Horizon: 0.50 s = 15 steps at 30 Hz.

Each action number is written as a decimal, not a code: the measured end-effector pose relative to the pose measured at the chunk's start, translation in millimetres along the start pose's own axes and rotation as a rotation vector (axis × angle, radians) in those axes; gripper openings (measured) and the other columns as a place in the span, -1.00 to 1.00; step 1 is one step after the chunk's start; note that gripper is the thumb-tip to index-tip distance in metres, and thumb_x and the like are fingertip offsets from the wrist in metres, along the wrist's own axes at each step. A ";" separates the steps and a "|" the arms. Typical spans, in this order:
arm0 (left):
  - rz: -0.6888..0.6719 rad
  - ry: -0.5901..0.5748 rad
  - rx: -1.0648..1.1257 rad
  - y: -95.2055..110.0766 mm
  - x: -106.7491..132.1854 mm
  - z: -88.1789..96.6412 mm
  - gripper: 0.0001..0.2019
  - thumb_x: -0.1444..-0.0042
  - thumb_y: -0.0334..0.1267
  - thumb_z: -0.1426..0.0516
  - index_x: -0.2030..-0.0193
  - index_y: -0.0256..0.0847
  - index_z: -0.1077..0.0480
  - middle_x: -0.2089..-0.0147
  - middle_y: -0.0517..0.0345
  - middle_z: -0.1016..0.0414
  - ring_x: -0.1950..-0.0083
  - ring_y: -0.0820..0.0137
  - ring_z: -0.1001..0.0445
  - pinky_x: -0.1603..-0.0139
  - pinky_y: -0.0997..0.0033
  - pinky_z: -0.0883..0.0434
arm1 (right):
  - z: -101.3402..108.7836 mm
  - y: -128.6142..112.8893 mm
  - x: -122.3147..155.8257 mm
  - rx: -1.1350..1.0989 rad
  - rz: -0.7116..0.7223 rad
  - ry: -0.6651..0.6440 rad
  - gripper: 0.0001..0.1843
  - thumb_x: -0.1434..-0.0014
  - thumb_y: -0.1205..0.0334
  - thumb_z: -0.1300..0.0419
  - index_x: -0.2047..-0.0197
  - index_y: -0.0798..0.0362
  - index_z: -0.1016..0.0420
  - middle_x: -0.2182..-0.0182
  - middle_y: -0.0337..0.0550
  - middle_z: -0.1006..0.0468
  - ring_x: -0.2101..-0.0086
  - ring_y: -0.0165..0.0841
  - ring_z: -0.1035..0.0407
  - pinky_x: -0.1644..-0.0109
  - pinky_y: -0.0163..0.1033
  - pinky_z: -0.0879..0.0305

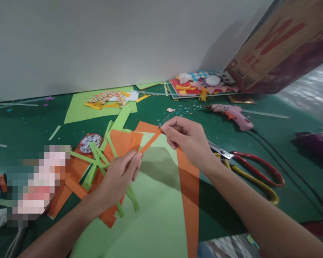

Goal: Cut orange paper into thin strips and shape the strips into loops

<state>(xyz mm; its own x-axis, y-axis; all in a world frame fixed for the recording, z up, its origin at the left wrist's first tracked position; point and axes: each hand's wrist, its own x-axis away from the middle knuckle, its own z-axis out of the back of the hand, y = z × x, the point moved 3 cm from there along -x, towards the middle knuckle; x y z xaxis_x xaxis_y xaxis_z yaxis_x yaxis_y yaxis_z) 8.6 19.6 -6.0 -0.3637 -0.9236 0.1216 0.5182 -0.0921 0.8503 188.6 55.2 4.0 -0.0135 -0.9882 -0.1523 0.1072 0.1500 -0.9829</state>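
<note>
A narrow orange paper strip (151,141) is stretched between my two hands, above a large light green paper sheet (156,200). My left hand (125,168) pinches its lower left end, while the upper right end sits between the thumb and fingers of my right hand (187,138). Beneath the green sheet an orange sheet (190,200) shows along the right side. Around my left hand lie orange paper pieces (125,143) and a tangle of green paper strips (93,168). Scissors (247,161) with red and yellow handles lie just right of my right hand, partly hidden by my forearm.
A pink glue gun (234,114) with a black cord lies at the right. Woven paper pieces (107,98) and red paper crafts (183,87) rest at the back by a pale wall. A brown paper bag (280,46) stands back right. A blurred-out object (40,186) lies left.
</note>
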 end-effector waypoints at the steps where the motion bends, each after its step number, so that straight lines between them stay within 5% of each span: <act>1: 0.002 0.003 -0.019 0.2 0.0 0.0 -0.61 -0.31 -0.15 0.13 0.56 -0.18 -0.09 0.63 0.33 -0.16 0.58 0.53 -0.16 0.49 0.50 -0.13 | 0.2 0.4 0.1 0.003 -0.001 0.002 -0.84 -0.09 0.22 -0.16 0.46 0.10 -0.37 0.76 -0.39 -0.21 0.70 -0.55 -0.09 0.62 -0.37 0.04; 15: 0.018 0.082 -0.030 0.8 -1.1 2.1 -0.68 -0.24 -0.16 0.06 0.49 -0.21 -0.30 0.70 0.38 -0.16 0.66 0.56 -0.13 0.56 0.56 -0.16 | 1.3 -0.2 -0.4 0.008 -0.007 0.042 -0.86 -0.08 0.24 -0.15 0.47 0.09 -0.36 0.77 -0.39 -0.20 0.70 -0.55 -0.07 0.64 -0.37 0.09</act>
<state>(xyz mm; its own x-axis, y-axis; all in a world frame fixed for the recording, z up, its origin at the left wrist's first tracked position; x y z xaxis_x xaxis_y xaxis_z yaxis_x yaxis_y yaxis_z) 7.8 21.4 -4.4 -0.2895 -0.9526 0.0934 0.5476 -0.0848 0.8324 189.9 55.5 4.4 -0.0559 -0.9872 -0.1496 0.1150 0.1424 -0.9831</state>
